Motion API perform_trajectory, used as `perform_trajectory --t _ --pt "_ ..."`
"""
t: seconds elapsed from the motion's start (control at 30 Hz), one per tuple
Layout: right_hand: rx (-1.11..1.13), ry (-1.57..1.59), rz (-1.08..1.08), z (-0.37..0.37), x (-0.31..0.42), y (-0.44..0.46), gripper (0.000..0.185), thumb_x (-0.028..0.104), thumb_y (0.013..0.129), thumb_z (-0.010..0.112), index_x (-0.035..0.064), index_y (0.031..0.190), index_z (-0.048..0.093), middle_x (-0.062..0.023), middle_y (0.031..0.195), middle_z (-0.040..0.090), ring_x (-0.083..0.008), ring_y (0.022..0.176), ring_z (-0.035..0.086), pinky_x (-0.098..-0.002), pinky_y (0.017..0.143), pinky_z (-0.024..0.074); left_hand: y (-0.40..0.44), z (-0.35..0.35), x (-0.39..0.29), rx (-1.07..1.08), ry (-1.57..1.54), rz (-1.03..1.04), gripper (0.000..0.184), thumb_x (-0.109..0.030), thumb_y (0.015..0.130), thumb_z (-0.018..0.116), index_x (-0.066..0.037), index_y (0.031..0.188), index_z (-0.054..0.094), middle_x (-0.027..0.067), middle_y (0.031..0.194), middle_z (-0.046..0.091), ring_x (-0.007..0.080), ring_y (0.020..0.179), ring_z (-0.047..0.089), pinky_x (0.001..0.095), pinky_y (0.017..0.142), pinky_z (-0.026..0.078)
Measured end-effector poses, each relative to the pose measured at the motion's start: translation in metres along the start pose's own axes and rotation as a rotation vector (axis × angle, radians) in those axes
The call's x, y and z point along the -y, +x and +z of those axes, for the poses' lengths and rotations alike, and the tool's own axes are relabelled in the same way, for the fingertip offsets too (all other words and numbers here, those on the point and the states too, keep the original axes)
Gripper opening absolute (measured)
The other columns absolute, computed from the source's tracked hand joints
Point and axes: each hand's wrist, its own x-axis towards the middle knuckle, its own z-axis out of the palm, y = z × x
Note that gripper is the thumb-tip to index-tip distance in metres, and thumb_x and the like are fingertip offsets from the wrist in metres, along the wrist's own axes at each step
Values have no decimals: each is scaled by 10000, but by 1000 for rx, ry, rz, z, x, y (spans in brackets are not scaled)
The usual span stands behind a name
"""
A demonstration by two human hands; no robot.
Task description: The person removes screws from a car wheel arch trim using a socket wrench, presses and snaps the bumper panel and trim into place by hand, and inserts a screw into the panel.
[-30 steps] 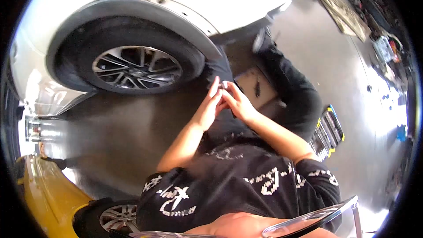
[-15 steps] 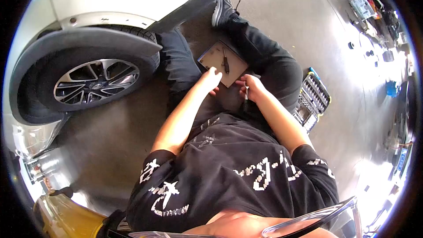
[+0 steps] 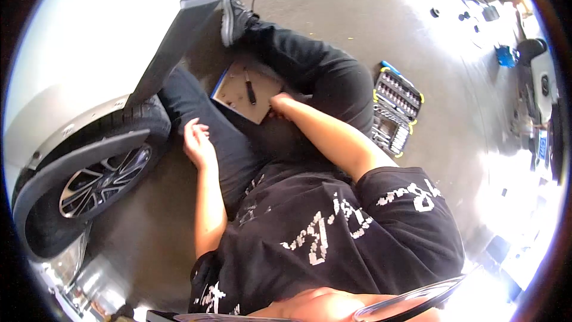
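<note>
Board [image 3: 265, 86]: lies between the bent legs [image 3: 339, 86], in the frame's upper half, left of centre, with the unfolded tool case [image 3: 413, 111] well apart at upper right; best kept level and unbumped, since loose things lie on it.
Right hand [image 3: 283, 104]: at the board's right-hand edge, near the centre of the frame; its fingertips are in shadow, so I cannot tell whether they grip anything; a light touch seems wise.
Left hand [image 3: 199, 143]: over the left leg, left of centre, fingers loosely curled and empty; it looks free to steady the board.
Screwdriver [image 3: 251, 92]: on the board, black handle toward the bottom of the frame; better not knocked, as it could roll.
Small parts [image 3: 232, 104]: at the board's lower left, too small to identify; probably easily scattered.
</note>
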Motion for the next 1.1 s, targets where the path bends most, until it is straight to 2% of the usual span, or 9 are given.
perform_trajectory --t 0.23,0.4,0.5,0.57,0.63,0.67,0.7,0.8,1.1 --pt "-109 119 -228 -31 30 -95 375 310 921 531 -5 812 702 -102 698 714 -231 434 567 -423 441 457 13 10 -10 -4 -106 -95 228 -141 1104 487 -61 1211 672 22 840 683 94 687 591 243 619 509" --pt "-54 60 -156 -103 57 -175 377 371 942 546 51 845 719 -36 678 694 -162 449 564 -386 418 438 10 7 -2 66 -159 -32 301 -244 1138 422 -51 1274 609 57 894 686 128 723 582 277 687 486" --pt "-2 195 -130 -165 58 -192 299 340 959 607 53 925 684 -89 747 672 -116 445 431 -290 406 380 7 7 -11 69 -148 -2 298 -254 1140 418 -39 1253 590 65 890 678 131 721 574 272 697 484" --pt "-99 278 -147 -200 61 -215 302 349 970 612 53 918 643 -73 750 643 -111 452 435 -287 386 354 2 9 -32 57 -92 -9 287 -242 1136 419 -35 1204 606 64 870 674 131 712 573 272 694 483" --pt "-152 354 -210 -235 52 -211 309 349 996 612 64 877 605 -28 720 598 -89 446 419 -249 376 304 3 9 -22 99 -98 -9 266 -213 1129 413 -34 1128 610 55 836 658 129 699 568 271 685 482" --pt "-130 385 -180 -261 44 -194 275 345 993 611 80 920 625 -44 757 626 -113 490 477 -265 409 358 5 10 -16 121 -102 -7 263 -198 1125 410 -33 1091 612 51 819 650 129 693 566 271 681 481" --pt "-119 501 -168 -279 37 -181 294 360 1010 601 98 879 582 -15 734 593 -75 472 416 -240 403 323 5 11 -13 145 -155 -4 231 -147 1095 418 -33 987 588 49 769 616 138 672 563 288 666 481" --pt "-166 651 -207 -312 23 -163 287 332 1033 558 115 848 530 9 697 549 -34 449 340 -213 399 294 7 9 -8 254 -48 96 188 -121 1063 433 -32 965 567 57 739 583 152 652 551 305 657 480" --pt "-246 1051 1 -368 -68 -31 227 258 1025 500 81 883 511 -38 686 562 -83 441 361 -244 393 331 10 22 -36 349 412 86 160 -190 1035 579 -102 1152 643 89 846 731 297 787 729 419 705 551"
